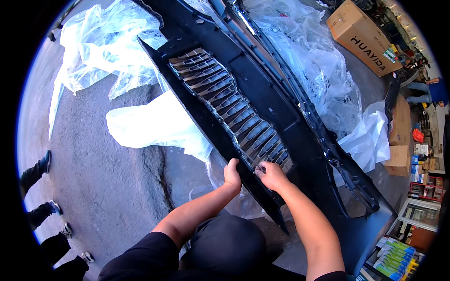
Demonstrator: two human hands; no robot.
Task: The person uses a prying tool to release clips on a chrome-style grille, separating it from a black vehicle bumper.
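Observation:
A large black plastic bumper (318, 192) runs diagonally before me, inner side showing, with a slatted silver-and-dark grille (227, 103) in its opening. My left hand (232, 175) grips the long near edge of the bumper, thumb up. My right hand (271, 175) is closed in a pinch at the grille's lower end, just right of my left; what its fingertips hold is too small to make out. Long trim strips (281, 65) lie along the bumper's far side.
Crumpled plastic sheeting (309, 56) and white foam wrap (140, 126) spread beneath on the concrete floor (89, 178). Cardboard boxes (347, 23), stacked goods and a person in blue (438, 91) are at right. Several other people's legs and shoes (44, 161) show at left.

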